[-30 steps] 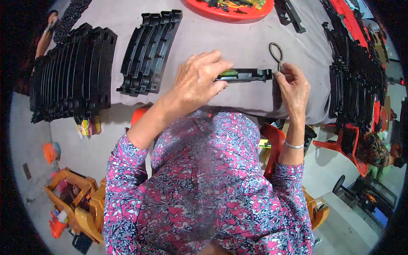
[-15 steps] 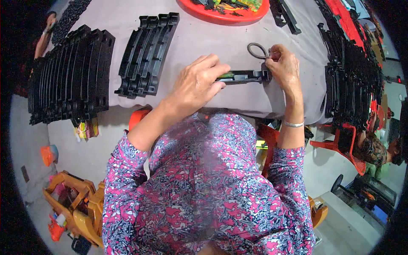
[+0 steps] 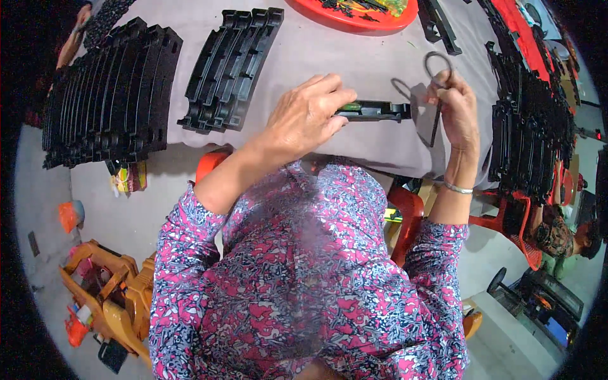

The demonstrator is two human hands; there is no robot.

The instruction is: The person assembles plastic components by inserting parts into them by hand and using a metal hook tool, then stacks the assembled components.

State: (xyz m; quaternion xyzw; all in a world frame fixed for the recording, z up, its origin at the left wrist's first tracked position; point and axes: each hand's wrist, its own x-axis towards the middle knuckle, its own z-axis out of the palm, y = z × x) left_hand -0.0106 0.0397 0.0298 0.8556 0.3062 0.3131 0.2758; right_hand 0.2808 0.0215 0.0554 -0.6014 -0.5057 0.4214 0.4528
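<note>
My left hand (image 3: 310, 115) is closed on the left end of a narrow black plastic channel piece (image 3: 383, 111), which lies crosswise near the table's front edge. A green strip (image 3: 349, 107) shows inside the channel, close to my fingertips. Raised to the right of that piece, my right hand (image 3: 457, 109) grips a dark loop-handled tool (image 3: 434, 130) that resembles scissors. Its loop stands above my fingers and a slim dark blade points down, apart from the channel piece. My fingers hide the tool's middle.
Stacked black plastic pieces stand at the left (image 3: 114, 95), beside a smaller group (image 3: 231, 69), and more line the right edge (image 3: 532, 139). A red tray (image 3: 361, 25) with dark, yellow and green bits sits at the back. Another person (image 3: 563, 237) is at far right.
My right hand has lifted away from the channel piece's right end, moving right and turning the tool upright. My left hand still holds the piece, shifted slightly right in view.
</note>
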